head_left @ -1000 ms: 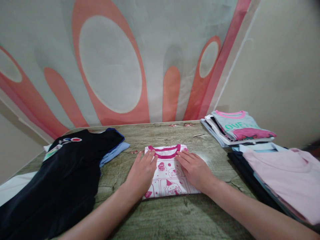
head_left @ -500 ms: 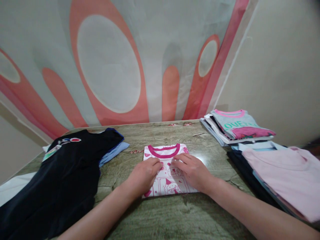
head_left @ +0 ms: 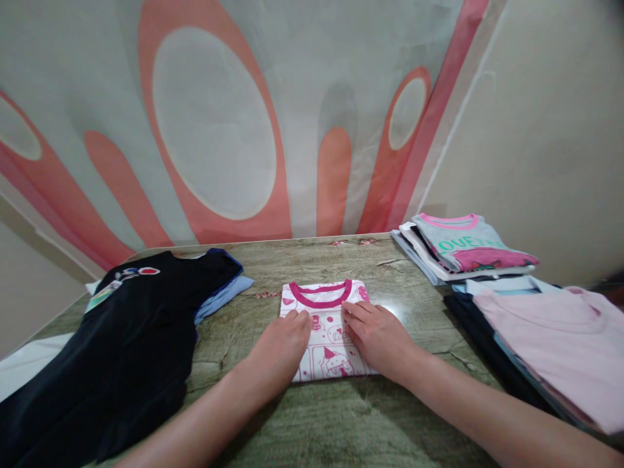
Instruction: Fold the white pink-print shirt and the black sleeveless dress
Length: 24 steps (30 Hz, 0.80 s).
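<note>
A folded white T-shirt with pink cartoon prints and a dark pink neckband lies flat on the wooden table. On its left part rests my left hand, fingers bent downward with the tips on the fabric; the thumb is hard to make out. My right hand lies over the shirt's right edge, fingers stretched out and slightly apart, just below the collar. Neither hand has lifted any cloth.
To the left spreads a black garment with blue trim, over light blue and white cloth. Folded shirts stand on the right: a pile topped by a grey shirt at the back, and one topped by a pink shirt nearer. Behind the table hangs a patterned sheet.
Both hands have shifted slightly on the shirt, the right one a little outward to the right, the left one's fingers drawn closer together. The shirt stays in place.
</note>
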Motion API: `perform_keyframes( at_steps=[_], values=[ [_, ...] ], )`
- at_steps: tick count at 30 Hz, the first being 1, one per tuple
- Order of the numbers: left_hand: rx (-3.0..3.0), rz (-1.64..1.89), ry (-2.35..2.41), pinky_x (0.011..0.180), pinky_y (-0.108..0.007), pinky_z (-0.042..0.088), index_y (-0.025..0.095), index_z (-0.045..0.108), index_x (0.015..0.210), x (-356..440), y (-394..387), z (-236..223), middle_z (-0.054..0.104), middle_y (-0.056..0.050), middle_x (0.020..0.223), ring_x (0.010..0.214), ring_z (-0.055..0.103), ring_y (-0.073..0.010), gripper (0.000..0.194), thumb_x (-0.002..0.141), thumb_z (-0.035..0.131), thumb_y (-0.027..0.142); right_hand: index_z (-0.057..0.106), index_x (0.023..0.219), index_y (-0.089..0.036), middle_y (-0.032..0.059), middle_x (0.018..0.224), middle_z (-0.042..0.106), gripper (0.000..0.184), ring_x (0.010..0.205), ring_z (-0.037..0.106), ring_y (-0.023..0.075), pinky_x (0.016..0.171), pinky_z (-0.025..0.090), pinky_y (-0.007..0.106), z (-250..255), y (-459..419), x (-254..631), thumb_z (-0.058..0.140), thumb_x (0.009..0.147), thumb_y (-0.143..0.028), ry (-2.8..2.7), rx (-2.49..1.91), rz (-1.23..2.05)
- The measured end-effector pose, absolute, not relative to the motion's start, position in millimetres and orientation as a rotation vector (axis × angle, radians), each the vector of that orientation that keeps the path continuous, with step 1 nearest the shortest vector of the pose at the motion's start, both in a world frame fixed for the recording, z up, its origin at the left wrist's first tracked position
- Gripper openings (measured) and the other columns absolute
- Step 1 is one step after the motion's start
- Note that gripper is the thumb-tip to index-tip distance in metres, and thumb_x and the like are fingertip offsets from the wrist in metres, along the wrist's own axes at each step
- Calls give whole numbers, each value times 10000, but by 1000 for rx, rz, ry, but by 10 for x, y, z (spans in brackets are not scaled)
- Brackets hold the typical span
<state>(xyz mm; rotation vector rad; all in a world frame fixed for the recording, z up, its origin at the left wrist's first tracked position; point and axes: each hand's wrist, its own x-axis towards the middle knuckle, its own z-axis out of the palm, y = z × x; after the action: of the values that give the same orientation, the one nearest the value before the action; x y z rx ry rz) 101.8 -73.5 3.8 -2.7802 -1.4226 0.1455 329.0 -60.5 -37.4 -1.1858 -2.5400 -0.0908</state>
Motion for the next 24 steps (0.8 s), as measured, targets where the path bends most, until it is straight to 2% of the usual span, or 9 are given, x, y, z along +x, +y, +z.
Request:
perform_keyframes(
  at_steps=[5, 9, 13, 16, 20, 22, 24],
  values=[
    [-2849, -85, -1421, 880, -347, 474, 157, 627, 1071, 1041, -729, 24, 607, -110, 1061, 973, 573, -217, 282, 964, 376, 230, 566, 1266, -177, 104, 1268, 603, 337, 1162, 520, 229, 944, 454, 400, -345, -639, 3247, 479, 942, -220, -2514, -880, 64],
    [-2910, -106, -1400, 871, -361, 469, 183, 639, 1088, 1052, -725, 2, 613, -95, 1063, 967, 575, -227, 279, 954, 430, 312, 614, 1195, -209, 77, 1204, 644, 278, 1104, 561, 196, 925, 449, 380, -328, -621, 3238, 487, 949, -237, -2594, -782, 180],
    [-2935, -78, -1438, 873, -373, 464, 210, 633, 1135, 1012, -706, 45, 615, -87, 1085, 1014, 569, -245, 277, 929, 480, 315, 652, 1127, -232, 53, 1192, 652, 238, 1078, 568, 194, 908, 448, 367, -361, -552, 3292, 522, 929, -216, -2562, -830, 223],
    [-2995, -77, -1463, 884, -346, 455, 228, 644, 1118, 942, -674, 106, 620, -67, 1089, 1016, 575, -229, 261, 895, 539, 311, 669, 1076, -226, 47, 1153, 664, 216, 1050, 570, 200, 895, 456, 361, -410, -506, 3334, 541, 908, -179, -2505, -838, 216],
    [-2978, -72, -1581, 821, -287, 458, 207, 681, 919, 876, -644, 151, 649, -41, 969, 923, 602, -192, 162, 880, 525, 225, 679, 992, -185, 72, 1027, 677, 206, 951, 582, 196, 855, 475, 349, -436, -494, 3354, 502, 906, -126, -2378, -940, 171],
    [-2916, -105, -1628, 776, -276, 459, 193, 671, 848, 894, -651, 134, 650, -40, 887, 862, 605, -183, 193, 896, 485, 205, 670, 1017, -174, 83, 1014, 669, 209, 948, 579, 200, 859, 476, 354, -412, -517, 3340, 489, 918, -147, -2352, -955, 165],
    [-2932, -190, -1580, 779, -274, 461, 200, 670, 908, 938, -670, 95, 652, -42, 898, 873, 603, -182, 208, 920, 464, 233, 646, 1104, -177, 92, 1087, 652, 235, 1020, 563, 214, 896, 465, 369, -373, -556, 3310, 487, 932, -199, -2387, -892, 183]
  ],
)
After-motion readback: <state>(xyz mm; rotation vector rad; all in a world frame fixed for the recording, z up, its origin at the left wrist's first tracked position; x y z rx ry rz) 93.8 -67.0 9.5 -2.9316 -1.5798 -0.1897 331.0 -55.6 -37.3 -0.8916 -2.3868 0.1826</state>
